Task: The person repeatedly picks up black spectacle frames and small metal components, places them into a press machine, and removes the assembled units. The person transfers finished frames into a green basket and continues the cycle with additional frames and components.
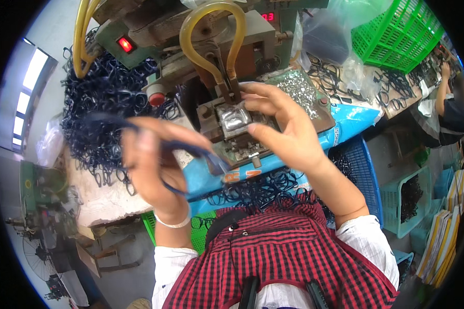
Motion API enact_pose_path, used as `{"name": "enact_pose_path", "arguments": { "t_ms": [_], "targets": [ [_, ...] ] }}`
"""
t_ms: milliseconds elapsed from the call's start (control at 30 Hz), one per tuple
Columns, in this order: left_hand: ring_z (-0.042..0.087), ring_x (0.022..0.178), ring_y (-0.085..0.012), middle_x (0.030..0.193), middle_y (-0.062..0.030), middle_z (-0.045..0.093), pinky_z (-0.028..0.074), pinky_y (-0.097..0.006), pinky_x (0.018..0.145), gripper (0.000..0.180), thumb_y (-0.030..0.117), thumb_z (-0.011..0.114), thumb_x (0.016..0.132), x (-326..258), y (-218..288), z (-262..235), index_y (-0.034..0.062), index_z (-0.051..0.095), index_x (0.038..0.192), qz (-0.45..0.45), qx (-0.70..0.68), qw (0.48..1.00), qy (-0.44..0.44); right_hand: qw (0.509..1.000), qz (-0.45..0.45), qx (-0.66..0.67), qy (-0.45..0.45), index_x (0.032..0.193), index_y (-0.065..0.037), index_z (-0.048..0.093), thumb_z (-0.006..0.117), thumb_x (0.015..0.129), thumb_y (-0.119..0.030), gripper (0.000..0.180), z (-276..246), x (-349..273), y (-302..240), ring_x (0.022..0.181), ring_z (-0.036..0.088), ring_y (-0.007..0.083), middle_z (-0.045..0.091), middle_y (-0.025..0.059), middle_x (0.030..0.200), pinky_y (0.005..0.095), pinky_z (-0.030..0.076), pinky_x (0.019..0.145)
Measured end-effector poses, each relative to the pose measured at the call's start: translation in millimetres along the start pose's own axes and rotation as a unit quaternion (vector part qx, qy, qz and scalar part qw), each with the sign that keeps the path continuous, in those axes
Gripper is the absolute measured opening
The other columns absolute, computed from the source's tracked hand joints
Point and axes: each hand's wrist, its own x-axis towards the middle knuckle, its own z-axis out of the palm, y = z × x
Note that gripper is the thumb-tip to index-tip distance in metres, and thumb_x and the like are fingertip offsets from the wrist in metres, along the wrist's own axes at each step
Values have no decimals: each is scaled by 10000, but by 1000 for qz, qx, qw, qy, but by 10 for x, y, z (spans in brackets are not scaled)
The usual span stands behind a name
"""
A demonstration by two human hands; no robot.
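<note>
My left hand (152, 159) is raised close to the camera, its fingers pinched on a dark blue elastic band (191, 149) that loops across and below the palm. My right hand (283, 129) reaches to the small press machine (216, 67), its fingers at a shiny metal plate (233, 117) on the machine's bed; whether it holds anything there is unclear. A yellow hose (211, 26) arches above the press head. A big heap of dark blue bands (103, 103) lies on the bench to the left.
More dark bands fill the blue basket (366, 170) at my lap. Small metal clips (299, 90) lie beside the press. A green crate (397, 36) stands at the back right, where another person (448, 113) works. Stacked bins (412, 195) sit right; a fan (36, 252) lower left.
</note>
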Motion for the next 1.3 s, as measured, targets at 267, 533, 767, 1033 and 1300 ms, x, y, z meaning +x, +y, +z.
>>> {"name": "enact_pose_path", "arguments": {
  "t_ms": [267,533,767,1033,1300],
  "targets": [
    [684,592,-238,811,-255,712,528,-285,494,248,298,495,1052,-480,-656,308,65,519,971,-463,-272,837,-109,795,-58,-578,174,986,-74,766,808,760,-174,251,-973,-81,1145,1320,519,394,635,214,1291,476,432,1089],
    [688,620,-247,829,-261,713,540,-293,537,303,340,474,1064,-525,-723,281,52,539,1000,-445,-274,844,-120,812,-123,-557,127,938,-79,726,762,799,-179,175,-747,424,1253,1264,576,353,671,136,1248,468,500,998],
    [693,869,-166,965,-114,723,551,-284,782,176,137,543,1061,-1004,-416,-309,-3,588,1158,-264,111,956,-56,771,-101,-618,116,1058,17,663,759,756,-108,340,-908,156,1279,1268,563,380,637,190,1293,463,475,1057],
    [637,839,-232,932,-102,677,510,-317,786,116,101,721,891,-646,-116,-1626,38,755,982,-83,607,774,159,816,-106,-541,175,996,-42,749,725,882,-98,130,-1061,110,1152,1086,681,327,734,143,1115,404,509,976],
    [667,840,-364,886,-149,685,527,-435,769,288,293,800,774,-901,-1631,-2568,89,745,970,-270,693,658,116,922,-55,-286,255,1000,-15,743,724,876,-33,127,-921,-34,1089,908,699,200,743,108,961,298,521,821]
  ]
}}
